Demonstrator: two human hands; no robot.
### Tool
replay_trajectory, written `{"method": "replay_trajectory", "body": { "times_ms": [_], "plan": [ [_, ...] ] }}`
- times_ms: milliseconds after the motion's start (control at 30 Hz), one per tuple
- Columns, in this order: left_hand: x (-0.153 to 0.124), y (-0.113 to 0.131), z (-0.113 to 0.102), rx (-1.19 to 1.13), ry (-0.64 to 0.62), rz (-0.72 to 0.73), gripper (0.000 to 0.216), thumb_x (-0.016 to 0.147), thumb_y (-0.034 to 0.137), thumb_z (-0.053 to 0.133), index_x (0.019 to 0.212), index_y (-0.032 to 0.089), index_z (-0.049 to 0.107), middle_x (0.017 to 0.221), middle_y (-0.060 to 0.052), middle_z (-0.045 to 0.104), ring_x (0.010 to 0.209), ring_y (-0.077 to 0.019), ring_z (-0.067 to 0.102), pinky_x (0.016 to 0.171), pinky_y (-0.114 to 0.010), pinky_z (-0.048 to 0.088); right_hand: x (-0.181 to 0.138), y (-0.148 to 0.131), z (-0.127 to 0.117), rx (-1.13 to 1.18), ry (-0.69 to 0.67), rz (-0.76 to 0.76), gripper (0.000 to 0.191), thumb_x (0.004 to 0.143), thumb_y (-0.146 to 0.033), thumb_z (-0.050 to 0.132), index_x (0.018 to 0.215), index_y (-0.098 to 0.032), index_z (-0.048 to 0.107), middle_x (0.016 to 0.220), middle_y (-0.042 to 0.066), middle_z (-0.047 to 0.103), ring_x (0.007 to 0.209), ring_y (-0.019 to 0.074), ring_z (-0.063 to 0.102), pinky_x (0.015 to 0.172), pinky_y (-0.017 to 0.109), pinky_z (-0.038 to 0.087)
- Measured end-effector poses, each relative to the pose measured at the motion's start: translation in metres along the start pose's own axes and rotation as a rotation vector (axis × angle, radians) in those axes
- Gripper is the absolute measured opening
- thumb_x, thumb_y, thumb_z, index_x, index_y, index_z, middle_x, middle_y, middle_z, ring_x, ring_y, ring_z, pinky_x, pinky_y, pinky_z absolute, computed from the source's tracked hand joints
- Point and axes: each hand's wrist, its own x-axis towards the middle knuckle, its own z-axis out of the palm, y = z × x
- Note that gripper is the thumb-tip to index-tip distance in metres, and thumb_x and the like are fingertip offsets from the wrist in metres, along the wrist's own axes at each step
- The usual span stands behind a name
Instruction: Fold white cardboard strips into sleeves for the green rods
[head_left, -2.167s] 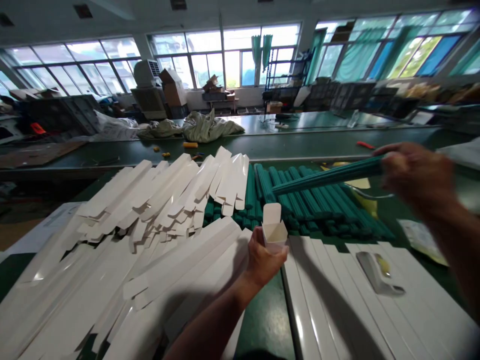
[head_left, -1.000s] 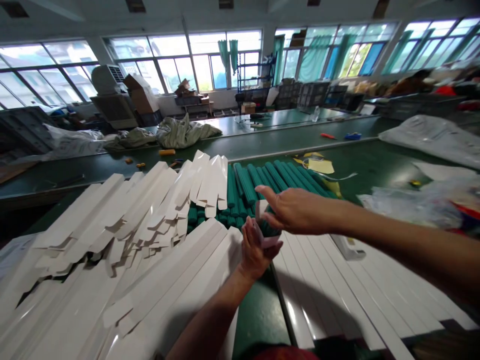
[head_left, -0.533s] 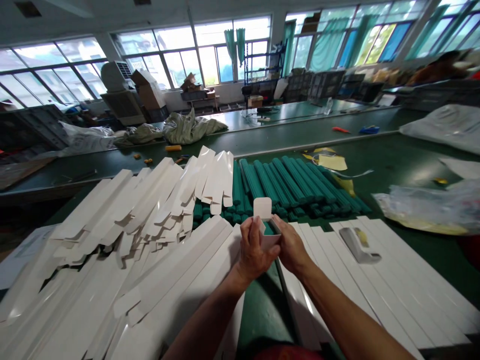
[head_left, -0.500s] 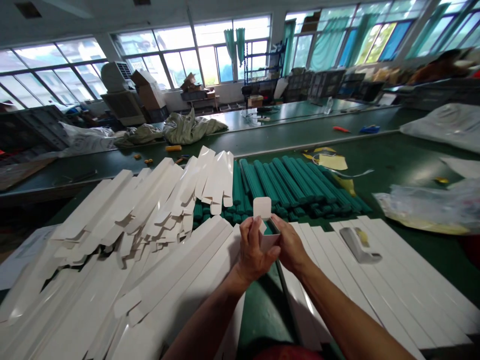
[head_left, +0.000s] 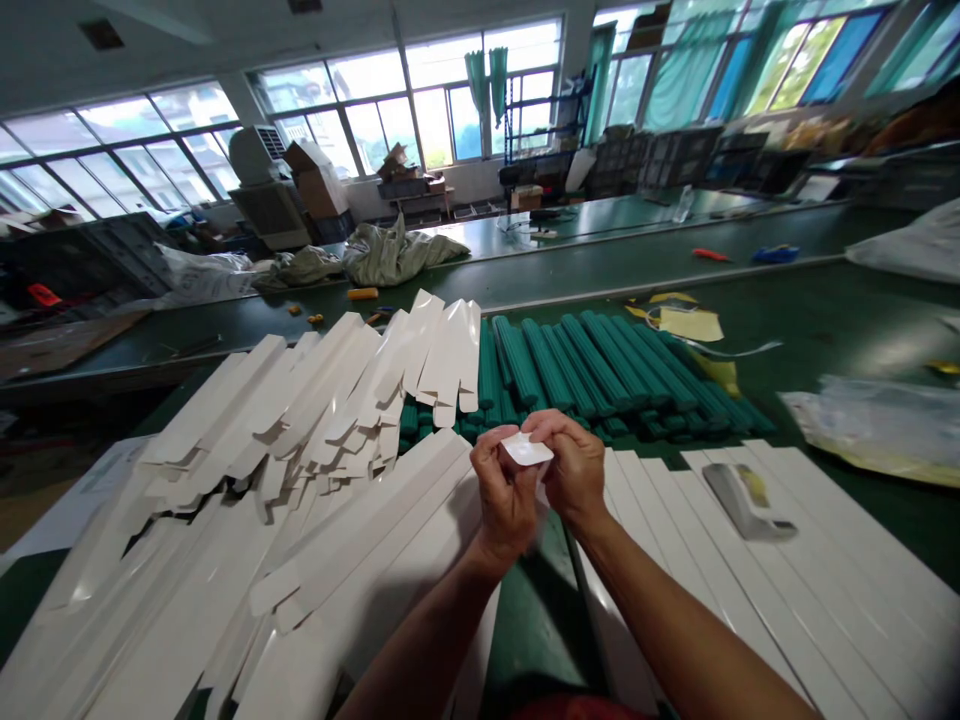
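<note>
Both hands hold the end of a long white cardboard box, whose end flap (head_left: pixel 526 449) is folded over toward me. My left hand (head_left: pixel 504 500) grips the box's left side, its fingers curled at the flap's edge. On the other side, my right hand (head_left: pixel 574 468) is closed round the box with its fingers at the flap's top edge. The rest of this box is mostly hidden by the hands. Just beyond them lies a pile of dark green ribbed rods (head_left: pixel 592 365). Flattened white boxes (head_left: pixel 315 400) are heaped to the left.
Rows of closed white boxes (head_left: pixel 840 540) lie on the right, with a tape dispenser (head_left: pixel 750 500) on top. Behind it are a clear plastic bag (head_left: pixel 870 425) and yellow paper (head_left: pixel 690 323). Farther back, the green table (head_left: pixel 555 275) holds a crumpled sack (head_left: pixel 397 252) and a red tool (head_left: pixel 710 255).
The end flap stood upright with the box end open and green showing inside; now it is folded down over the opening. My right hand's fingers have moved up onto the flap.
</note>
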Motion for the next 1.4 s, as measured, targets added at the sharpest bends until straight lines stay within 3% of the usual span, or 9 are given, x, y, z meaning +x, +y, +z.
{"method": "replay_trajectory", "body": {
  "times_ms": [167,300,433,533,800,1033,1200,1300,1400],
  "plan": [
    [0.014,0.005,-0.017,0.252,-0.177,0.325,0.045,0.101,0.045,0.032,0.128,0.015,0.051,0.120,-0.016,0.057,0.116,-0.0255,0.057,0.096,-0.044,0.052,-0.007,0.007,-0.007,0.030,-0.032,0.008,0.017,0.079,-0.021,0.050,0.075,-0.020,0.066,0.094,0.006,0.069,0.092,0.0225,0.064,0.084,0.037,0.051],
    [0.023,0.014,-0.029,0.401,-0.230,0.330,0.036,0.099,0.027,0.043,0.130,0.012,0.051,0.120,-0.018,0.060,0.115,-0.0248,0.059,0.096,-0.041,0.054,-0.027,0.018,-0.023,-0.159,-0.182,0.035,0.041,0.090,-0.040,0.044,0.123,-0.020,0.059,0.122,0.008,0.066,0.112,0.0263,0.062,0.095,0.041,0.050],
    [0.032,0.021,-0.039,0.506,-0.305,0.354,0.041,0.097,0.022,0.045,0.136,0.011,0.046,0.118,-0.018,0.064,0.111,-0.0244,0.062,0.091,-0.038,0.056,-0.043,0.027,-0.029,-0.430,-0.330,-0.106,0.061,0.085,-0.044,0.055,0.139,-0.018,0.042,0.131,0.014,0.059,0.112,0.0298,0.062,0.093,0.045,0.052],
    [0.040,0.028,-0.046,0.522,-0.403,0.342,0.036,0.097,0.022,0.045,0.132,0.013,0.053,0.111,-0.015,0.066,0.103,-0.0220,0.065,0.087,-0.035,0.058,-0.043,0.031,-0.025,-0.549,-0.304,-0.172,0.068,0.079,-0.035,0.065,0.139,-0.018,0.036,0.122,0.016,0.063,0.100,0.0300,0.066,0.081,0.044,0.057],
    [0.060,0.043,-0.050,0.655,-0.561,0.315,0.036,0.100,0.028,0.040,0.127,0.016,0.060,0.092,-0.010,0.067,0.082,-0.0177,0.068,0.073,-0.030,0.060,-0.035,0.032,-0.019,-0.638,-0.330,-0.227,0.058,0.083,-0.031,0.057,0.134,-0.019,0.032,0.109,0.015,0.067,0.086,0.0283,0.070,0.070,0.043,0.059],
    [0.069,0.047,-0.050,0.713,-0.764,0.502,0.035,0.099,0.025,0.037,0.123,0.014,0.061,0.127,-0.015,0.065,0.125,-0.0259,0.058,0.103,-0.045,0.051,-0.030,0.040,-0.021,-0.627,-0.347,-0.318,0.063,0.080,-0.026,0.056,0.138,-0.019,0.033,0.123,0.018,0.061,0.105,0.0308,0.065,0.084,0.046,0.057],
    [0.059,0.032,-0.049,0.792,-0.699,0.567,0.041,0.096,0.013,0.039,0.135,0.007,0.050,0.134,-0.023,0.059,0.130,-0.0307,0.054,0.101,-0.047,0.052,-0.025,0.046,-0.020,-0.587,-0.402,-0.323,0.066,0.079,-0.026,0.059,0.139,-0.018,0.031,0.117,0.016,0.061,0.104,0.0306,0.064,0.083,0.046,0.056],
    [0.055,0.025,-0.047,0.732,-0.667,0.544,0.042,0.094,0.012,0.041,0.135,0.008,0.051,0.135,-0.021,0.059,0.132,-0.0306,0.051,0.103,-0.048,0.051,-0.023,0.048,-0.019,-0.548,-0.417,-0.353,0.060,0.080,-0.023,0.057,0.135,-0.018,0.035,0.112,0.014,0.062,0.100,0.0294,0.065,0.081,0.045,0.057],
    [0.048,0.019,-0.041,0.648,-0.547,0.500,0.040,0.095,0.013,0.041,0.133,0.009,0.053,0.134,-0.019,0.060,0.136,-0.0277,0.048,0.106,-0.046,0.049,-0.021,0.050,-0.020,-0.568,-0.415,-0.407,0.055,0.080,-0.019,0.055,0.132,-0.020,0.036,0.117,0.015,0.060,0.102,0.0295,0.063,0.082,0.045,0.056]
  ]
}}
